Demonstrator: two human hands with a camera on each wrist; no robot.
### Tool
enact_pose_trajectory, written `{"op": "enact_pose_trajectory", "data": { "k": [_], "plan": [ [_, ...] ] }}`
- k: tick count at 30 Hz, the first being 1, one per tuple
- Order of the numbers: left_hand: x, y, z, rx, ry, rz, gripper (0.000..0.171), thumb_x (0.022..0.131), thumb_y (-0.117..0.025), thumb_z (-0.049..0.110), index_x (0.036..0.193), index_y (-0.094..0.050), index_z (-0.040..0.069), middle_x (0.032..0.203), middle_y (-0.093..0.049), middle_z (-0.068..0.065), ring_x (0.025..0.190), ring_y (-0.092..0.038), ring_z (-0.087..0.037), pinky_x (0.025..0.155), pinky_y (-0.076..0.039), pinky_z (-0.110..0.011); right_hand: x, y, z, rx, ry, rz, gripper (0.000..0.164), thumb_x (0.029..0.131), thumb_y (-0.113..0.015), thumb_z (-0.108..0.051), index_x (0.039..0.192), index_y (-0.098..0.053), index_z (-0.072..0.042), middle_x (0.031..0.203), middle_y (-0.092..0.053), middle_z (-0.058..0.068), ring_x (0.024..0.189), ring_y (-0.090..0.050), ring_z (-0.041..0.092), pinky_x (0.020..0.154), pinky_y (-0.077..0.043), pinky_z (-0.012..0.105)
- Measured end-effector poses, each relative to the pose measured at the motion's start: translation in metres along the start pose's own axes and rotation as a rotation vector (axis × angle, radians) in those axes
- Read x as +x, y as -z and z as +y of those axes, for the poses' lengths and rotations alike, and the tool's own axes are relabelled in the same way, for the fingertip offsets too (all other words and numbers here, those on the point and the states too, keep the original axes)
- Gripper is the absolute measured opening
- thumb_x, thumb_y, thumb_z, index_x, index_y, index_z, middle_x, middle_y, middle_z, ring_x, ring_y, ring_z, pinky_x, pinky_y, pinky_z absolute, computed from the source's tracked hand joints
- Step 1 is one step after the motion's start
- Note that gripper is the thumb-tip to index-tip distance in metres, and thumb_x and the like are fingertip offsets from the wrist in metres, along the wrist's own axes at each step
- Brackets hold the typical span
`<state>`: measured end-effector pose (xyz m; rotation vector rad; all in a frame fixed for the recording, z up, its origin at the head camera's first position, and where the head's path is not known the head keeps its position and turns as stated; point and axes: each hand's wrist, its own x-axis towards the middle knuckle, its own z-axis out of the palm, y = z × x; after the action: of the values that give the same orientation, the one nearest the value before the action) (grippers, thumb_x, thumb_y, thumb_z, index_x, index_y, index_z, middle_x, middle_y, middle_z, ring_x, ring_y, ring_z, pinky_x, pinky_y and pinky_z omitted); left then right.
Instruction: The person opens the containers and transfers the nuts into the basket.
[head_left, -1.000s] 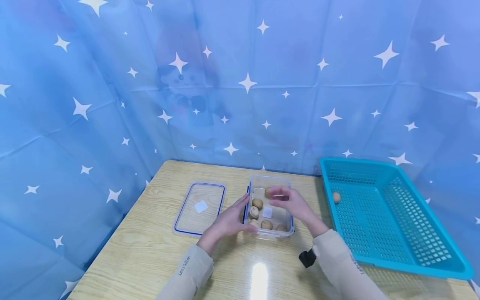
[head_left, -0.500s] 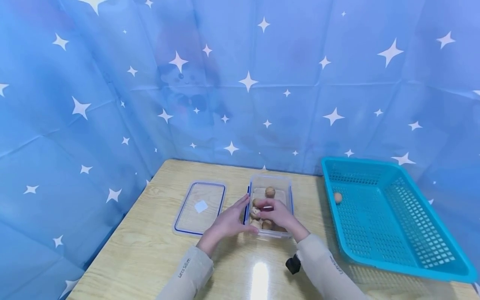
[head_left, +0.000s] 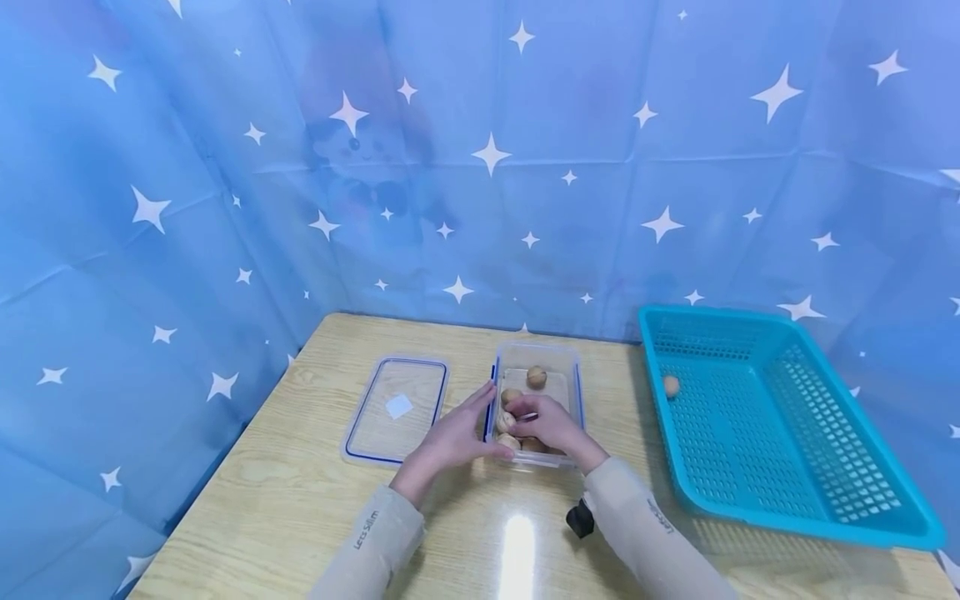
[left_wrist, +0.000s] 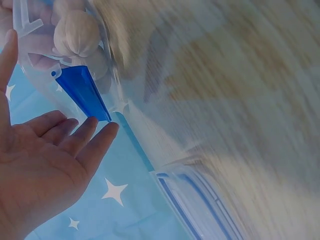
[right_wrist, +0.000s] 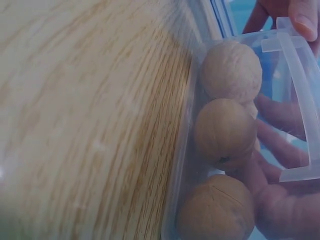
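Observation:
A clear plastic food container (head_left: 538,348) holds several walnuts. My left hand (head_left: 453,437) lies along its left side, fingers nearly straight by the blue side latch (left_wrist: 84,90) and thumb at the near corner. Inside, my right hand (head_left: 553,423) has thumb and fingers at a pale walnut (head_left: 506,422) by the left wall, pinching it. One brown walnut (head_left: 536,377) sits alone toward the far end, and another walnut (head_left: 512,396) lies just beyond my right fingertips. Through the near wall, the right wrist view shows walnuts in a row, including a brown walnut (right_wrist: 225,132).
Left of the container, its blue-edged lid (head_left: 347,454) lies flat on the wooden table (head_left: 255,500). A large turquoise basket (head_left: 795,521) stands at the right with one walnut (head_left: 671,386) by its left wall. A starry blue curtain (head_left: 420,275) hangs behind the table.
My right hand has moved from the walnut at the far end toward the left near part of the container, down to the pale walnut. My left hand stays at the container's side.

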<state>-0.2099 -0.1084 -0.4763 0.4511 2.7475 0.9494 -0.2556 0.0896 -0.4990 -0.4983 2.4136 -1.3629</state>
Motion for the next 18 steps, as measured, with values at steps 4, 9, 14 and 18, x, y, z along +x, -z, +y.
{"op": "enact_pose_trajectory", "data": {
  "k": [4,9,14,18],
  "plan": [
    [0.0001,0.0014,0.0002,0.005,-0.004,0.005,0.11,0.075,-0.08,0.058,0.159,-0.024,0.014,0.168,-0.018,-0.003,0.15,-0.032,-0.033,0.118,-0.037,-0.053,0.0,0.0001,-0.0019,-0.025,-0.011,0.001,0.036,0.091,-0.07,-0.008,0.125,-0.065,0.004,0.12,-0.068,0.021,0.11,-0.065,0.036,0.094,-0.057,0.046],
    [0.0003,0.0025,0.0011,0.001,-0.003,0.004,0.11,0.075,-0.081,0.057,0.159,-0.024,0.014,0.168,-0.018,-0.001,0.15,-0.031,-0.032,0.119,-0.037,-0.052,-0.0001,-0.0001,-0.003,-0.049,-0.026,0.006,0.037,0.09,-0.071,-0.011,0.125,-0.066,0.002,0.12,-0.068,0.019,0.11,-0.066,0.034,0.095,-0.056,0.046],
    [0.0,0.002,0.0017,0.004,-0.001,0.001,0.11,0.075,-0.081,0.057,0.159,-0.025,0.014,0.169,-0.018,-0.001,0.15,-0.031,-0.032,0.118,-0.037,-0.053,0.0,0.0002,-0.0041,-0.035,-0.049,0.011,0.037,0.09,-0.072,-0.012,0.124,-0.066,0.001,0.122,-0.068,0.018,0.111,-0.066,0.033,0.094,-0.057,0.045],
    [-0.0002,0.0016,0.0017,-0.002,0.001,-0.001,0.109,0.075,-0.081,0.056,0.159,-0.025,0.014,0.169,-0.017,-0.001,0.15,-0.031,-0.033,0.118,-0.037,-0.054,0.0006,-0.0007,-0.0034,-0.028,-0.06,0.02,0.037,0.09,-0.073,-0.012,0.123,-0.067,0.001,0.122,-0.068,0.018,0.11,-0.066,0.032,0.093,-0.057,0.043]
  ]
}}
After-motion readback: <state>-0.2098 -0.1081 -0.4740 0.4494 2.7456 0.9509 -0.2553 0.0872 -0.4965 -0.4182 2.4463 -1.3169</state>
